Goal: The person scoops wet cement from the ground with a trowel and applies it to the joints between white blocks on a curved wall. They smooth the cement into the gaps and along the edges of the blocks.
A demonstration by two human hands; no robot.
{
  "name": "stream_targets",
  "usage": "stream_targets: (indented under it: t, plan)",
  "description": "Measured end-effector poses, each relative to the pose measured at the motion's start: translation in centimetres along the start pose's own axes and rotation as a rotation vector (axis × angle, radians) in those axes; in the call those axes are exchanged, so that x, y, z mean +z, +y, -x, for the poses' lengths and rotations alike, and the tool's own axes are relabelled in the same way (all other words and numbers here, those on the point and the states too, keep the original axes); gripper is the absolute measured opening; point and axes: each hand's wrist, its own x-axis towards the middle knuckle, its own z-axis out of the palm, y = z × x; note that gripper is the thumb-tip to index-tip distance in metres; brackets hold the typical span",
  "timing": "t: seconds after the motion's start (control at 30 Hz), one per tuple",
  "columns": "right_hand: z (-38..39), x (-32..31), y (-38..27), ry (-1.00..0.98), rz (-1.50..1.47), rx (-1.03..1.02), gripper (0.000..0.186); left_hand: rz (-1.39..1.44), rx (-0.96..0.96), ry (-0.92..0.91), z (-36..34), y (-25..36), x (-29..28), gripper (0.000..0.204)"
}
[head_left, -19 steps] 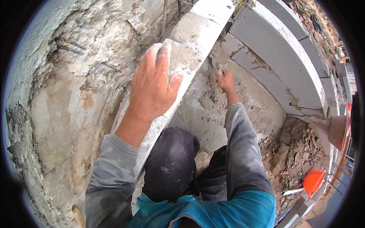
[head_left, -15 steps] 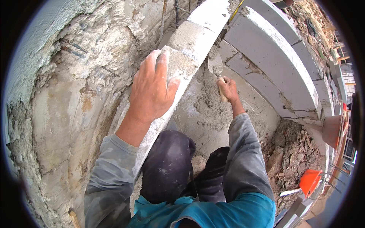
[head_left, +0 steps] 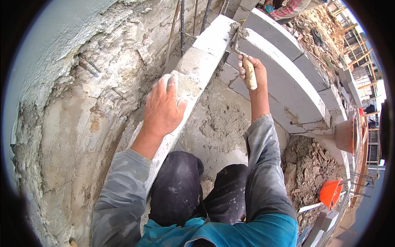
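The left hand (head_left: 164,109) is lying spread flat on the grey block (head_left: 193,74), steadying it; the right hand (head_left: 251,68), at 1 o'clock, is gripping a trowel (head_left: 245,68), pointing mortar into the joint. Next probably calls for scraping excess.

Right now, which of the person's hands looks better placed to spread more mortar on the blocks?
The right hand: it grips the wooden-handled trowel, whose blade is up at the block joint. The left hand lies flat on the grey block, holding no tool.
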Motion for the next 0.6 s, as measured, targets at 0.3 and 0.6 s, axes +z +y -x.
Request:
stream_targets:
  t: [0.3, 0.6]
  plan:
    - [-4.8, -0.2, -0.9, -0.002, -0.011, 0.002, 0.030, -0.006, -0.008, -0.010, 0.1, 0.2, -0.1, 0.067]
    - [-4.3, -0.5, -0.2, -0.032, -0.124, 0.000, 0.039, 0.010, -0.031, -0.018, 0.3, 0.0, -0.3, 0.067]
